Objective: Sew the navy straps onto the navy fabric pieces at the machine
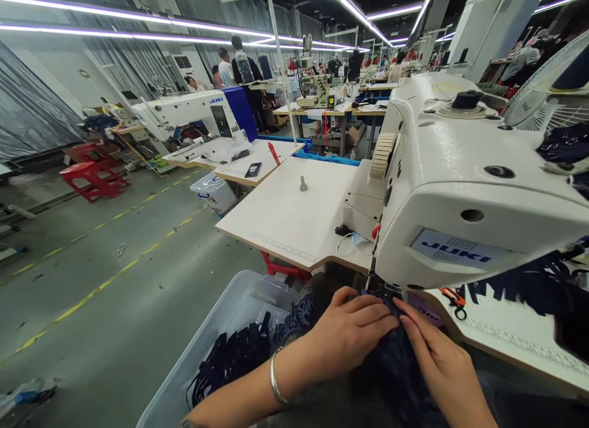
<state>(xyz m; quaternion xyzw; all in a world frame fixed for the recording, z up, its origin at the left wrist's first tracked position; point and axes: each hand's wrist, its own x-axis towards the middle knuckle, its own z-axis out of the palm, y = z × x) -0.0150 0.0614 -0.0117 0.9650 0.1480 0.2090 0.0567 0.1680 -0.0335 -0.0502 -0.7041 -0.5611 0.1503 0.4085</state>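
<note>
Dark navy fabric [396, 370], lacy in places, lies under the needle area of a white JUKI sewing machine [451, 164] and hangs down towards my lap. My left hand [347, 333], with a silver bangle on its wrist, bends over the fabric just left of the needle, fingers close together and gripping it. On the right, my right hand [444, 354] pinches the same fabric between thumb and fingers, its fingertips almost meeting the left ones. The machine's head and my fingers hide most of the stitching spot.
A clear plastic bin [184, 366] of navy pieces stands below left. Orange-handled scissors [455, 300] and more navy pieces [529, 287] lie right of the machine. On the white tabletop [285, 213] is a grey peg [303, 184]. Red stools [94, 170] and people stand farther off.
</note>
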